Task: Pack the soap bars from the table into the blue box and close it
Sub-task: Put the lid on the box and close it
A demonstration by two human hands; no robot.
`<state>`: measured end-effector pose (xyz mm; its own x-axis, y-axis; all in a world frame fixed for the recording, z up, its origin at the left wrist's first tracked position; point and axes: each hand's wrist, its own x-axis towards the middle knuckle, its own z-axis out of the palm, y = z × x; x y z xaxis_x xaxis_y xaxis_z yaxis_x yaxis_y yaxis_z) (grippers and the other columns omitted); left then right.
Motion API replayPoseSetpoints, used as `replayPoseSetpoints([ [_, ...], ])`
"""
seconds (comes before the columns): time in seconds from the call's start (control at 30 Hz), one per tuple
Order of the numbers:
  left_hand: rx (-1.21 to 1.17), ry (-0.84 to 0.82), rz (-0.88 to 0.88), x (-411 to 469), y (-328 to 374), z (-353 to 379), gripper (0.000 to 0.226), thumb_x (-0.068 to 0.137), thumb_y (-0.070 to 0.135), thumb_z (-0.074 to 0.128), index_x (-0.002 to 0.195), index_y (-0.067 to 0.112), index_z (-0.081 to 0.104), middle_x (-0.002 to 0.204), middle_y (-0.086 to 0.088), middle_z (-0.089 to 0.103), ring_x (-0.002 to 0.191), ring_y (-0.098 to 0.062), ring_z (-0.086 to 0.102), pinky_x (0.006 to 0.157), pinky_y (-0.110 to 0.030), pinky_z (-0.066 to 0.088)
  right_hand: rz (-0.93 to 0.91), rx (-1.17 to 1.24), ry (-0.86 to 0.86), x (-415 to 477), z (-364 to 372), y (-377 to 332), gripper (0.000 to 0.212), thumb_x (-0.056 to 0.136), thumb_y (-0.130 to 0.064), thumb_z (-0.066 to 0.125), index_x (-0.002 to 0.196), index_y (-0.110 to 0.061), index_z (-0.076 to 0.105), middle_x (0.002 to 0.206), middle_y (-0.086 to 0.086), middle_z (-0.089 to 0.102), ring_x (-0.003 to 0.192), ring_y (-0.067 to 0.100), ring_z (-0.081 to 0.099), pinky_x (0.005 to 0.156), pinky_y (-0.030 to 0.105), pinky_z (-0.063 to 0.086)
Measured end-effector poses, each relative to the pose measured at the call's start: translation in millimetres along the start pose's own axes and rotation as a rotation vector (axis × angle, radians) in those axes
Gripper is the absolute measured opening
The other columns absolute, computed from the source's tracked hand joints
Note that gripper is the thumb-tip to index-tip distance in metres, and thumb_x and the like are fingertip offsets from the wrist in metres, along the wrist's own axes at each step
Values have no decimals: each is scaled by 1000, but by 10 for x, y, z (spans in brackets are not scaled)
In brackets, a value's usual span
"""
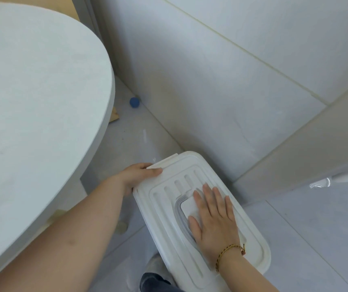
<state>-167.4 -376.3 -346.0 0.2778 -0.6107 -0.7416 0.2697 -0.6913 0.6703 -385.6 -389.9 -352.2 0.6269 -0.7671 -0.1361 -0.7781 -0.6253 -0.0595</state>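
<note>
We look down on a pale, glossy tiled floor (316, 239) in a corner where a white panelled wall (211, 81) meets it, with a cream ledge (295, 148) running along the wall's foot on the right. A round white table (32, 91) fills the left side of the view; its thick edge curves down towards us, and its top shows only bare surface in the part we can see.

The box lid (169, 192), white and ribbed with a recessed handle (186, 209) at its middle, lies between the table and the wall, in front of us and below the tabletop. The box under it is almost wholly covered, so we cannot tell its colour.

Our left hand (136, 175) grips the lid's far left corner beside a latch tab. The thumb lies flat across the top, and the other fingers curl under the rim, out of sight. Our right hand (213, 218) rests palm down on the lid's centre, partly over the handle, with the fingers straight and slightly spread. A braided bracelet (228, 252) circles that wrist.

A small blue ball (134, 102) sits on the floor against the wall, beyond the table. A scrap of cardboard (114, 116) shows just under the table's edge, and bits of tape (121, 226) lie by its base. A dark trouser leg (154, 281) shows at the bottom edge.
</note>
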Motion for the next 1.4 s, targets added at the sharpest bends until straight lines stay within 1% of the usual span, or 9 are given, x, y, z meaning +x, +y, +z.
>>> replayPoseSetpoints([
  [0.13, -135, 10, -107, 85, -2, -1, 31, 88, 37, 51, 106, 13, 59, 94, -5, 65, 73, -13, 61, 58, -22, 52, 7, -2, 23, 11, 29, 3, 54, 76, -42, 34, 112, -17, 66, 120, 7, 65, 110, 28, 61, 105, 33, 6],
  [0.23, -188, 0, -84, 114, 34, -20, 16, 88, 23, 55, 93, 10, 62, 81, -5, 69, 64, -12, 67, 51, -17, 53, 6, -10, 31, 20, 37, 12, 54, 76, -41, 34, 112, -17, 66, 120, 7, 65, 110, 28, 61, 105, 33, 6],
  [0.37, -192, 126, 78, 170, 76, -41, 47, 83, 1, 58, 128, 4, 44, 109, -11, 58, 91, -21, 57, 81, -31, 46, -1, -38, 51, 24, 58, 14, 54, 76, -42, 34, 112, -17, 65, 121, 8, 64, 111, 29, 61, 105, 34, 6],
  [0.5, 206, 86, 253, 126, 84, 64, 32, 77, 8, 68, 109, 6, 63, 78, 5, 63, 69, -8, 57, 62, -12, 47, 3, -48, 58, 21, 67, 16, 54, 76, -41, 34, 112, -16, 65, 121, 8, 65, 111, 29, 61, 105, 34, 6],
  [0.6, 362, 183, 339, 126, 55, 126, 31, 74, 10, 71, 104, 10, 64, 87, 1, 62, 79, -14, 56, 68, -21, 43, 7, -53, 57, 18, 61, 12, 54, 75, -42, 34, 111, -17, 66, 120, 7, 65, 110, 28, 61, 105, 34, 5],
  [0.77, 332, 244, 388, 109, 10, 169, 31, 78, 11, 68, 108, 7, 63, 94, -3, 63, 84, -14, 56, 61, -9, 42, 10, -56, 72, 24, 64, 14, 54, 75, -42, 34, 111, -18, 66, 120, 6, 65, 110, 28, 61, 105, 34, 5],
  [0.97, 296, 266, 389, 120, -10, 180, 34, 78, 11, 68, 112, 6, 62, 109, -12, 66, 91, -21, 59, 81, -21, 40, 4, -64, 64, 30, 69, 21, 54, 76, -42, 34, 113, -17, 65, 121, 7, 64, 111, 28, 60, 105, 35, 6],
  [1.23, 293, 332, 416, 157, -59, 201, 33, 78, 13, 68, 111, 12, 62, 94, 3, 60, 86, -12, 55, 71, -11, 36, 3, -47, 30, 30, 45, 13, 54, 75, -42, 33, 113, -18, 65, 121, 6, 65, 111, 28, 61, 105, 35, 6],
  [1.4, 365, 402, 490, 145, -99, 232, 28, 81, 16, 65, 109, 11, 64, 101, 0, 65, 92, -15, 56, 69, -9, 33, -3, -58, 28, 33, 70, 23, 55, 76, -42, 33, 113, -18, 65, 122, 6, 64, 112, 28, 60, 105, 35, 6],
])
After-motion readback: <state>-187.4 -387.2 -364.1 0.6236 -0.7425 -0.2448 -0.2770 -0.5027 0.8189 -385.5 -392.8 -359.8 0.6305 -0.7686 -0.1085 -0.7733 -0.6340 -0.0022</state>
